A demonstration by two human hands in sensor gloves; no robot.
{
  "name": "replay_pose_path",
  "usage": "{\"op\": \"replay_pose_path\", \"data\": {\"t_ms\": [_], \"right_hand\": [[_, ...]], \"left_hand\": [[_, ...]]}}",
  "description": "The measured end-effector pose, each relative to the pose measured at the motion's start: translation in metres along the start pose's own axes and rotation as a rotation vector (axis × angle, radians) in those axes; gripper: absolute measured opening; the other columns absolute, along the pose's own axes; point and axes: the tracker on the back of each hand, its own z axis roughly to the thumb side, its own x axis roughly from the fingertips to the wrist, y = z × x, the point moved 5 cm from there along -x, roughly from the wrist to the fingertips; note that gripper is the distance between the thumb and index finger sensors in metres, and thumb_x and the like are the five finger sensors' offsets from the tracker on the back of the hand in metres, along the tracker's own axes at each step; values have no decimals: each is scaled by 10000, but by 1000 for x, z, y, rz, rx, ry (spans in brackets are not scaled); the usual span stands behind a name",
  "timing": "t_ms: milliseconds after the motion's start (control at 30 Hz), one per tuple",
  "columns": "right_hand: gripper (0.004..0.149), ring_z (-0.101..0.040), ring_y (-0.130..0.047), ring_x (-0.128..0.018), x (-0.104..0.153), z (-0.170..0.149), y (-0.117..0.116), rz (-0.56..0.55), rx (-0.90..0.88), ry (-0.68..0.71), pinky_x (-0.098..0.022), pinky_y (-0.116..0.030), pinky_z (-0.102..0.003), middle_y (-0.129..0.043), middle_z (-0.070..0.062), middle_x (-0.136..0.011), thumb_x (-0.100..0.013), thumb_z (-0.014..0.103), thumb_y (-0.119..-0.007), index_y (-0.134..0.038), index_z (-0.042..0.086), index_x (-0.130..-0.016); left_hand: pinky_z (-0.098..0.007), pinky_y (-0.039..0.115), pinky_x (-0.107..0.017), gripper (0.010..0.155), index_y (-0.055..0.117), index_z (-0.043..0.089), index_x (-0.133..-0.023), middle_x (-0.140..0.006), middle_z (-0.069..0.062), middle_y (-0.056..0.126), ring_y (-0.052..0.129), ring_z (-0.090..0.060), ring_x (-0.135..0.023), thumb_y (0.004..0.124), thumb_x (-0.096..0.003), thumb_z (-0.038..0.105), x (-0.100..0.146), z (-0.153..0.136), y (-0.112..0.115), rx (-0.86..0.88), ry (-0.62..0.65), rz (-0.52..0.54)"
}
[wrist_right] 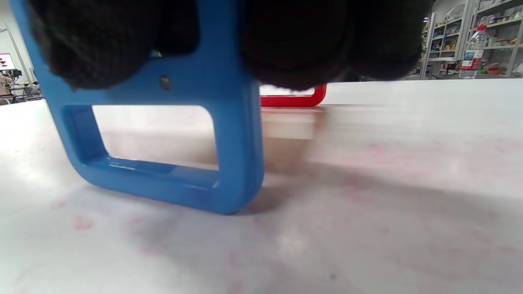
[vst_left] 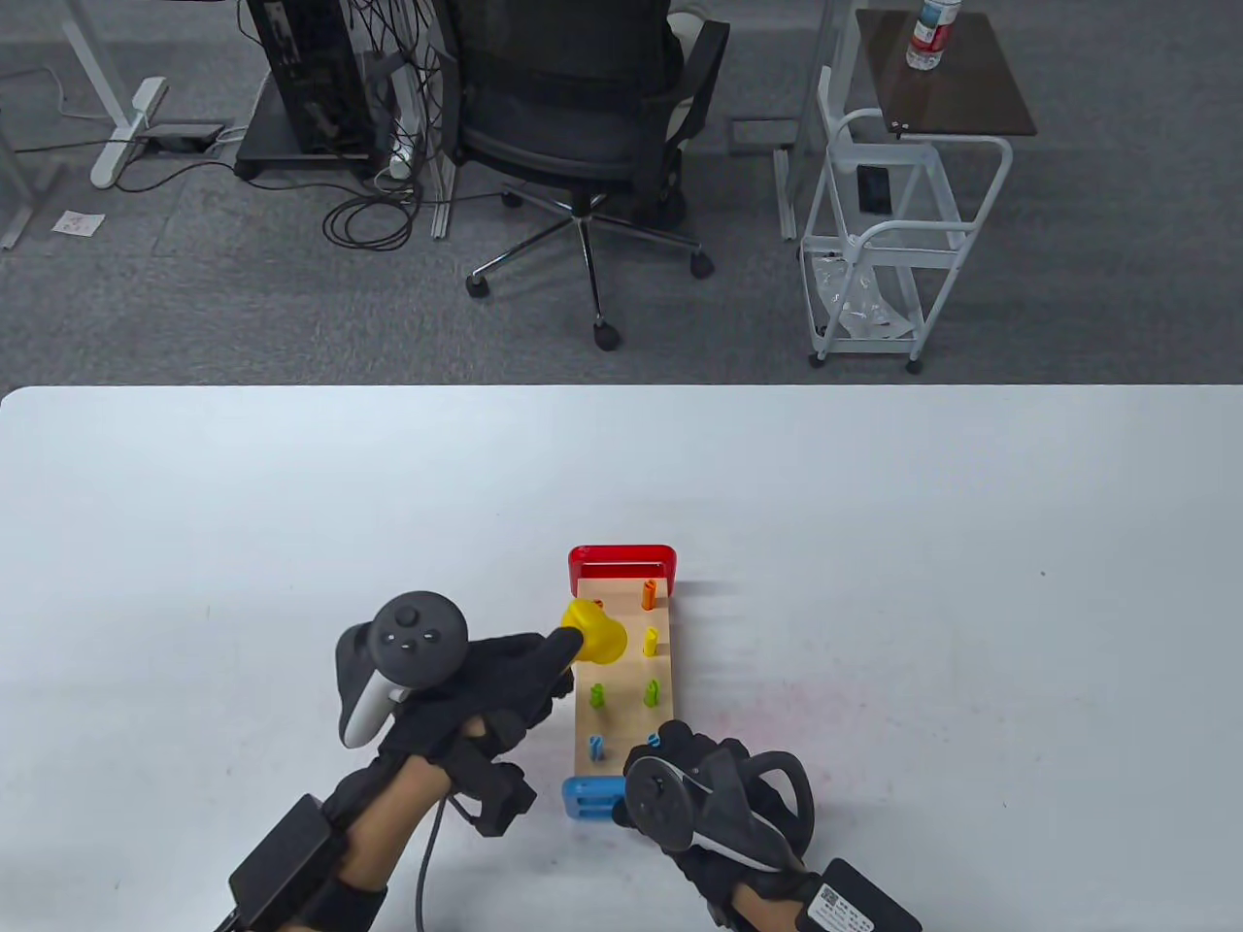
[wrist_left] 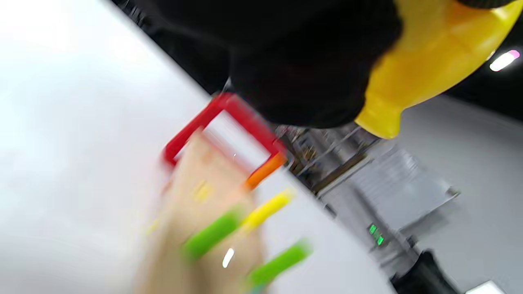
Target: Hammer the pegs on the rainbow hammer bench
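gripping the hammer (vst_left: 594, 631) in your left hand (vst_left: 486, 680), right hand (vst_left: 699, 767) holds the bench (vst_left: 621, 718); most pegs (vst_left: 651, 641) stand proud.

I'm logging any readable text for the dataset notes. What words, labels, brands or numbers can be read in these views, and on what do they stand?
No text reads clearly in any view.
Bottle on the side table: a red and white label, too small to read.
White sticker on the black box at the right wrist: a code and print, too small to read.
Paper on the floor: marks too small to read.
Hammer bench and yellow hammer: no lettering shows.
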Motion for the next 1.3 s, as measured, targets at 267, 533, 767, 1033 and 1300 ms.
{"op": "replay_pose_path", "data": {"t_ms": [267, 533, 767, 1033, 1300], "right_hand": [[385, -160, -935, -396, 0, 0, 0, 0, 1, 2, -491, -841, -452, -769, -73, -763, -362, 552, -791, -776, 287, -640], [386, -157, -936, -395, 0, 0, 0, -2, 5, 1, -490, -842, -450, -769, -71, -764, -362, 553, -790, -775, 289, -642], [385, -158, -935, -395, 0, 0, 0, -1, 2, 2, -491, -841, -451, -769, -72, -763, -363, 552, -790, -775, 287, -642], [385, -157, -935, -393, 0, 0, 0, -3, 6, -2, -489, -843, -450, -770, -71, -763, -362, 553, -789, -775, 288, -641], [386, -158, -935, -394, 0, 0, 0, -3, 3, 0, -489, -842, -450, -769, -72, -764, -363, 553, -789, -775, 288, -643]], "left_hand": [[-326, 873, 15, 745, 1050, 195, -635, -363, 28, 1092, 967, -77, 46, 587, -490, 760, 24, 47, -31, -48, 130, 110], [-365, 859, 22, 751, 1067, 142, -612, -344, -26, 1095, 971, -121, 58, 639, -472, 743, 5, -44, 50, -17, -117, -121], [-328, 876, 10, 751, 1049, 189, -634, -365, 25, 1091, 973, -81, 39, 584, -491, 762, 28, 63, -53, 36, 168, 147], [-200, 936, 9, 766, 965, 377, -646, -404, 203, 1071, 990, 66, 33, 390, -429, 835, 15, -76, 74, -313, -216, -307], [-327, 879, 13, 757, 1045, 188, -640, -375, 16, 1091, 983, -79, 35, 577, -492, 763, 18, 53, -46, 55, 112, 93]]}}
